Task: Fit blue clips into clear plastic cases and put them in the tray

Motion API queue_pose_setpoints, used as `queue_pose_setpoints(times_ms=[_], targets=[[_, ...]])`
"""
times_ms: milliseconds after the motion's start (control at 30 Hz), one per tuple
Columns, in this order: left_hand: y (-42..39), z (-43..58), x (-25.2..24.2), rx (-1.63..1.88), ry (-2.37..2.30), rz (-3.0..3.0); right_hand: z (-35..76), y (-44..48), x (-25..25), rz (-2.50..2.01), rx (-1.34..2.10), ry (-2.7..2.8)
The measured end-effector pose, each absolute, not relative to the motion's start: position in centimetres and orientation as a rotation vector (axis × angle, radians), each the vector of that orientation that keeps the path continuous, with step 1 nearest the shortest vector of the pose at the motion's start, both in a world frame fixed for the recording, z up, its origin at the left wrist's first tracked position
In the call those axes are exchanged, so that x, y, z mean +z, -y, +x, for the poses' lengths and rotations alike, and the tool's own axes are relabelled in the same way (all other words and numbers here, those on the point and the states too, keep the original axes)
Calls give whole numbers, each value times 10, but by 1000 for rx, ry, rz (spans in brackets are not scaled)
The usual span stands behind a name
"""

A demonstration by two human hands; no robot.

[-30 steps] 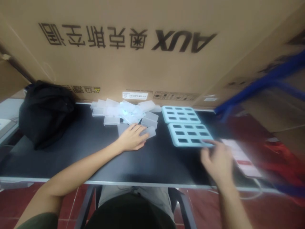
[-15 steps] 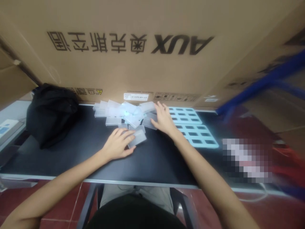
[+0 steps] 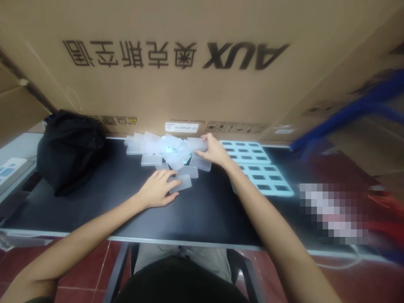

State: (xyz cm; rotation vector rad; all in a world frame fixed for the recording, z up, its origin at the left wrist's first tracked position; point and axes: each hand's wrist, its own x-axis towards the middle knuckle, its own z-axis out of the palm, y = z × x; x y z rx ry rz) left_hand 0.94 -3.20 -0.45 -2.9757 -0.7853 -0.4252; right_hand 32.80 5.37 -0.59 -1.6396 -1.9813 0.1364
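Note:
My left hand (image 3: 158, 188) is closed on the left end of a translucent plastic case (image 3: 184, 184) lying on the black tabletop. Its fingers cover part of the case, and the thumb rests along the near side. Further back, my right hand (image 3: 215, 150) pinches the right end of another translucent case (image 3: 196, 144) at the edge of a loose pile. Several similar flat cases (image 3: 151, 160) overlap in that pile, with a bluish glare over the middle. One more case (image 3: 201, 163) lies just below my right hand.
Two light-blue trays (image 3: 274, 193) with rectangular openings lie right of my right forearm. A black cloth bundle (image 3: 67, 153) sits at the left. Behind the table (image 3: 126, 223) stands a large cardboard box (image 3: 176, 94). A blue frame (image 3: 347, 113) and a blurred-out patch (image 3: 331, 214) are at the right.
My right hand's fingers have come together on the right end of the case at the back. The case in my left hand has turned and shifted slightly left.

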Motion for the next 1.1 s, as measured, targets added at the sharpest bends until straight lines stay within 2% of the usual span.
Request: queue_pose_setpoints(times_ms=[133, 267, 533, 767, 1100], targets=[[28, 16, -4, -452, 766, -3016, 328, -58, -2, -1689, 234, 1994], [25, 23, -4, -449, 710, -3040, 329, -55, 0, -1615, 168, 2044], [20, 44, -7, -433, 651, -2951, 330, -38, 8, -1808, 75, 2037], [26, 59, -3, -412, 566, -2965, 328, -24, 12, -1953, 124, 1982], [32, 57, -6, -451, 654, -2980, 338, -22, 3, -1888, 122, 2129]])
